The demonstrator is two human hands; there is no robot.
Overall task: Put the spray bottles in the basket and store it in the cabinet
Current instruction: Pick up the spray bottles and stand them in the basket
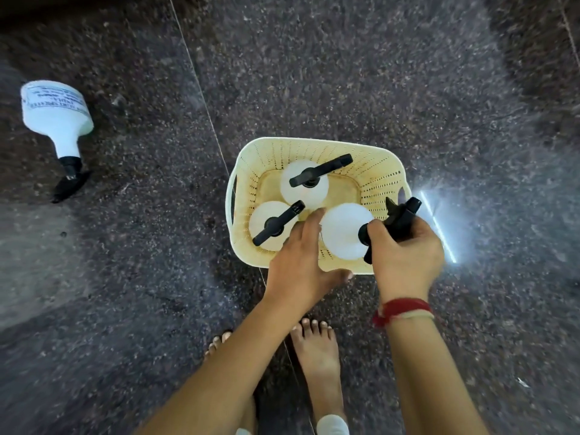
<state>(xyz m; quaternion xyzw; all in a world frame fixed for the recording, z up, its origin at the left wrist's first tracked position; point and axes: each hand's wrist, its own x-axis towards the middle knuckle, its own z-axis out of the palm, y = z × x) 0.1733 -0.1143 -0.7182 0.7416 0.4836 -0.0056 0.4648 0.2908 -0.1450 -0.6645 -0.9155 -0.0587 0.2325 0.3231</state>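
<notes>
Fingers of my right hand [405, 252] clenched the black trigger of a third white plastic spray bottle [342, 230] in the cream perforated plastic basket [370, 171]; my left hand [301, 262] lay released; a fourth white bottle [56, 117] lay well apart.

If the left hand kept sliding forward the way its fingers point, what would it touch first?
Probably the spray bottle at the basket's far side. The left hand points its fingertips into the gap between the two nearer bottles, toward it. Depth is unclear; it might pass above.

Dim floor [345, 73] — white glare streak, blurred edges
</notes>
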